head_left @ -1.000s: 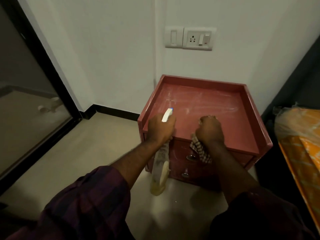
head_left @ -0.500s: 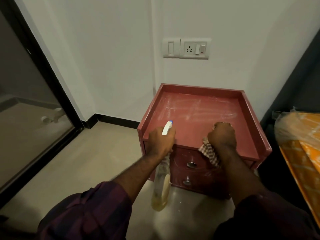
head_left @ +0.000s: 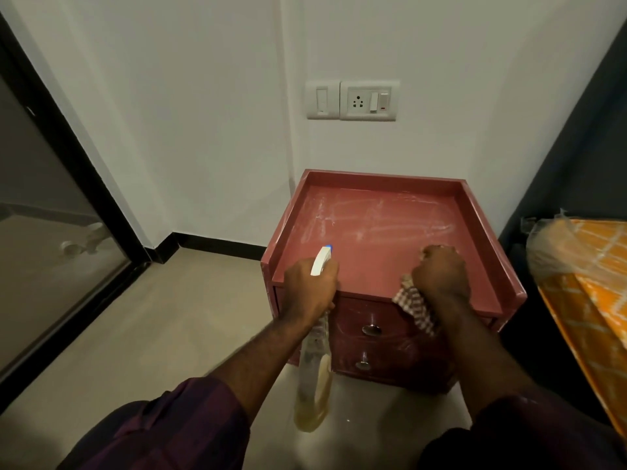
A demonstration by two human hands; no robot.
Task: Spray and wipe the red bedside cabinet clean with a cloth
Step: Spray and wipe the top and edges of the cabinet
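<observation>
The red bedside cabinet [head_left: 376,262] stands on the pale floor [head_left: 142,334] with its back against the white wall [head_left: 203,113]. Its top has a raised rim along the back and both sides, and pale, streaky smears cover the rear half of that surface; the front half looks plainer. Two drawers with round metal knobs [head_left: 371,330] face the person.

The left hand [head_left: 310,288] is over the cabinet's front left corner, its fingers curled round the neck of a spray bottle [head_left: 314,381]. The bottle's white nozzle with a blue tip [head_left: 321,261] sticks up past the knuckles and points across the cabinet top, while the clear body, with yellowish liquid in its lower part, hangs down in front of the cabinet's left edge.

The right hand [head_left: 441,274] is a closed fist on the front right part of the cabinet top, clutching a checked cloth [head_left: 415,307]. A little of the cloth shows beyond the knuckles, and the rest hangs below the wrist over the cabinet's front edge and the top drawer. Whether the cloth is pressed flat under the fist cannot be seen.

Both forearms are bare, with dark maroon sleeves [head_left: 176,425] pushed up near the elbows.

On the wall above the cabinet is a white switch and socket plate [head_left: 353,100]. To the cabinet's right lies an orange patterned mattress [head_left: 583,283] under clear plastic. Well to the cabinet's left is a black-framed glass door [head_left: 51,249], and a black skirting [head_left: 220,245] runs along the wall's foot.
</observation>
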